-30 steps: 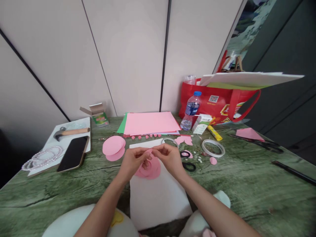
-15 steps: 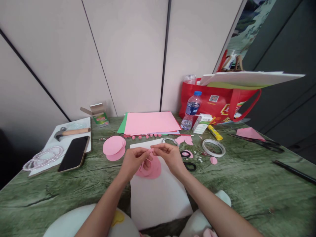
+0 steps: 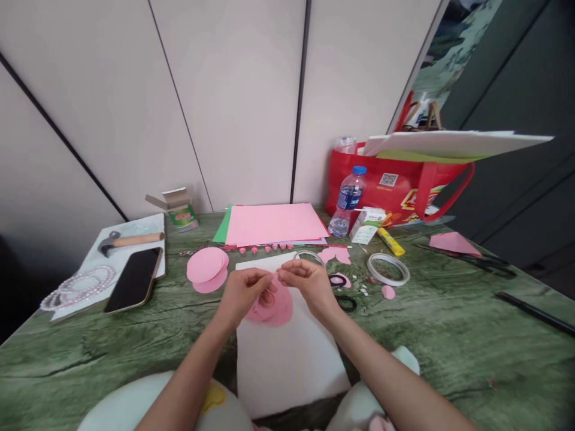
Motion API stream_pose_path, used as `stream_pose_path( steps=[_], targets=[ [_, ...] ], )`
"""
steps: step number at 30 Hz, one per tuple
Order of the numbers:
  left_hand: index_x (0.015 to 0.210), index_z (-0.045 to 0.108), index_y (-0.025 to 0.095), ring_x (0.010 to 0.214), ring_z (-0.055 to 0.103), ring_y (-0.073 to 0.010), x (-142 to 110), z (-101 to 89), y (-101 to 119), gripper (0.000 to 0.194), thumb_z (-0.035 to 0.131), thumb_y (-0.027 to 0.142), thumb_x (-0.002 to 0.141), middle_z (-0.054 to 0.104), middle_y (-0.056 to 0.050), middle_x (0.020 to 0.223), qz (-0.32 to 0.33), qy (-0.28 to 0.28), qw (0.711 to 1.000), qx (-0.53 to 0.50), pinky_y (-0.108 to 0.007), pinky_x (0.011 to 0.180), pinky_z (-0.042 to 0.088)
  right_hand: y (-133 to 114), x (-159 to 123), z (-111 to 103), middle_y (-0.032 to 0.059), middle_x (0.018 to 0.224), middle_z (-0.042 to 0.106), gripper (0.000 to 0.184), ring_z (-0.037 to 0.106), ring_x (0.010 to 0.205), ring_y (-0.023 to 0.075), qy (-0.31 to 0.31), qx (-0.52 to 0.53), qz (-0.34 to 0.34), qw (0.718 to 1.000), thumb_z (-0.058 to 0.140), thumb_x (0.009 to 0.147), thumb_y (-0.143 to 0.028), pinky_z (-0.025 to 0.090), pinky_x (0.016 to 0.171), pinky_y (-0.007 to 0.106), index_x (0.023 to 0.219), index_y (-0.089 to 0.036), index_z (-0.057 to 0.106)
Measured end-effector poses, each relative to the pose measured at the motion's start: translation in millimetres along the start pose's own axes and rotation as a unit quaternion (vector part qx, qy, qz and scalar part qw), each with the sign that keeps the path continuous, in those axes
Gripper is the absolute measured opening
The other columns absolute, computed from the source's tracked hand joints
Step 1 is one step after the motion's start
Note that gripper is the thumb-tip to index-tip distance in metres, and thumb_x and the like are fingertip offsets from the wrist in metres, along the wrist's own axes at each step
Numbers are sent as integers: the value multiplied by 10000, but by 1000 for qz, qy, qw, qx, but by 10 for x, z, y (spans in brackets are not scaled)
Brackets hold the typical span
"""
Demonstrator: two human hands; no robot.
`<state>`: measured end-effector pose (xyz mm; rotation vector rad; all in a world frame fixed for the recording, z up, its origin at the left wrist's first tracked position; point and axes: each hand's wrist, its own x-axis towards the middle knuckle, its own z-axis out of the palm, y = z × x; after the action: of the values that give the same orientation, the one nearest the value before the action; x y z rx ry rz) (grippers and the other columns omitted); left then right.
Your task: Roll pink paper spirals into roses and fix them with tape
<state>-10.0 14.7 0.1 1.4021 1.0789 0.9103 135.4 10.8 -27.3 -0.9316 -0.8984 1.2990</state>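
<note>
Over the white board (image 3: 291,365) both hands meet with fingertips close together. My left hand (image 3: 245,293) is closed in a pinch on a piece of pink paper (image 3: 274,280), which shows between the two hands. My right hand (image 3: 309,287) has thumb and index finger pressed together just right of it; what lies between those tips is too small to make out. Beneath the hands, overlapping rounded pink paper cut-outs (image 3: 282,310) lie on the board, partly hidden by the left fingers. Black-handled scissors (image 3: 345,303) rest beside the right hand, blades hidden.
Pink paper circles (image 3: 206,265) lie left of the board, pink sheets (image 3: 276,222) behind it. Tape rolls (image 3: 389,270), a glue stick (image 3: 390,242), a bottle (image 3: 348,203) and a red bag (image 3: 377,179) stand or lie right. A phone (image 3: 135,280) and hammer (image 3: 130,240) are left.
My right fingertips have shifted slightly to the right, so a small gap shows between the two pinches. The left hand stays almost still.
</note>
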Motion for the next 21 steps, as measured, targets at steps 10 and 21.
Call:
stream_pose_path(
  steps=[10, 21],
  targets=[
    [599, 578, 111, 410, 510, -97, -3, -3, 15, 211, 569, 287, 715, 601, -35, 516, 10, -1, 1000, -9, -203, 417, 422, 8, -2, -5, -13, 535, 612, 159, 552, 513, 87, -18, -20, -7, 1000, 732, 552, -268, 463, 541, 222, 616, -150, 646],
    [628, 594, 111, 406, 515, -100, 1, -9, 7, 229, 584, 327, 703, 564, -13, 479, 11, 6, 1000, -16, -201, 406, 425, 36, 8, -24, 44, 692, 681, 229, 617, 647, 148, -43, -15, 9, 999, 721, 560, -307, 490, 704, 317, 725, -154, 680]
  ],
)
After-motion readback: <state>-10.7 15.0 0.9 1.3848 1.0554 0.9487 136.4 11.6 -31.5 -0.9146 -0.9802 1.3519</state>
